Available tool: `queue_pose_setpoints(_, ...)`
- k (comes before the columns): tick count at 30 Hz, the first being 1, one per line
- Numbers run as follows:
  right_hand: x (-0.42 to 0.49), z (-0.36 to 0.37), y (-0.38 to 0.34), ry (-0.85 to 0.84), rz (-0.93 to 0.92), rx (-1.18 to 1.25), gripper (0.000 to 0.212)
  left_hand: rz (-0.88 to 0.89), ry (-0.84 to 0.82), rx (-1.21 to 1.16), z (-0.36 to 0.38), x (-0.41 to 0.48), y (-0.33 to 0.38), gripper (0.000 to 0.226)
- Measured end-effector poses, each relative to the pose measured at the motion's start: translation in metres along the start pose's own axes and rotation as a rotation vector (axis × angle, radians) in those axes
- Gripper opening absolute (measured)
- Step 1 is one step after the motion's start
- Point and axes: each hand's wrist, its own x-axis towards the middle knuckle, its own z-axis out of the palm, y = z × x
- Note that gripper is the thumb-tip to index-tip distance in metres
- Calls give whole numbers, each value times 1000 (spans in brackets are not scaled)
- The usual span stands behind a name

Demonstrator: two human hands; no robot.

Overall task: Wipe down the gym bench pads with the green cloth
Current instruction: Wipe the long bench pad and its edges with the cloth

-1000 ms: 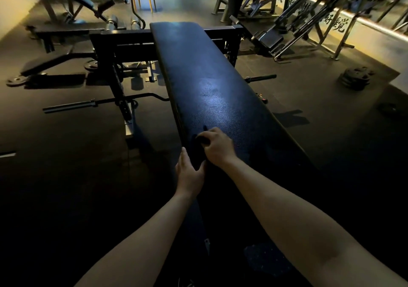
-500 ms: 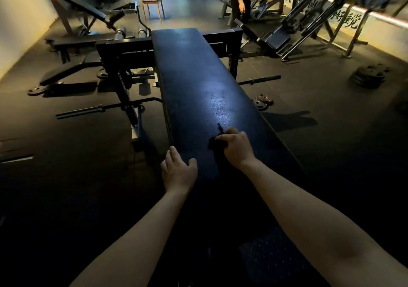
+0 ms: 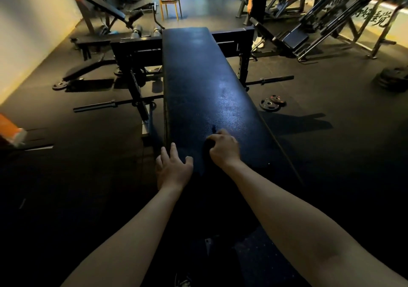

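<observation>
A long dark bench pad (image 3: 198, 83) runs away from me down the middle of the view, shiny under the light. My right hand (image 3: 224, 148) sits on the pad's near part with its fingers curled round a dark bunched cloth (image 3: 208, 144); the cloth's colour does not show in this dim light. My left hand (image 3: 173, 167) rests on the pad's left edge, fingers spread and straight, thumb lying on top of the pad.
A black rack frame (image 3: 136, 65) and a barbell (image 3: 114, 103) stand left of the bench. Weight plates (image 3: 270, 103) lie on the floor to the right. A person (image 3: 257, 1) stands at the back right. A yellow chair (image 3: 169, 0) is far behind.
My right hand with the cloth has slid from the pad's left edge toward its middle. The left hand has shifted left onto the pad's edge. The view has tilted up.
</observation>
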Motion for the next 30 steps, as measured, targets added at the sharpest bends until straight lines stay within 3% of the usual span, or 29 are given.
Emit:
queue_pose_setpoints(4, -11, 12, -31, -148, -245, 27, 38, 48, -3, 43, -2, 0, -1, 67)
queue_pose_setpoints(7, -9, 5, -12, -128, -313, -38, 39, 50, -25, 6, -4, 0, -1, 66)
queue_pose_setpoints(12, -3, -33, 68, 81, -94, -78, 43, 28, 40, -55, 1, -3, -1, 68)
queue_pose_setpoints(16, -14, -54, 92, 168, 97, -101, 41, 41, 55, -108, 2, -2, -4, 70)
queue_pose_setpoints(20, -23, -30, 60, 216, 133, -125, 42, 28, 13, -307, -3, -2, -7, 69)
queue_pose_setpoints(23, -25, -21, 39, 192, 147, -99, 41, 25, -90, -505, -12, -1, -24, 83)
queue_pose_setpoints(30, -32, 31, -49, 127, 93, -5, 42, 120, -188, -561, -20, 9, -58, 87)
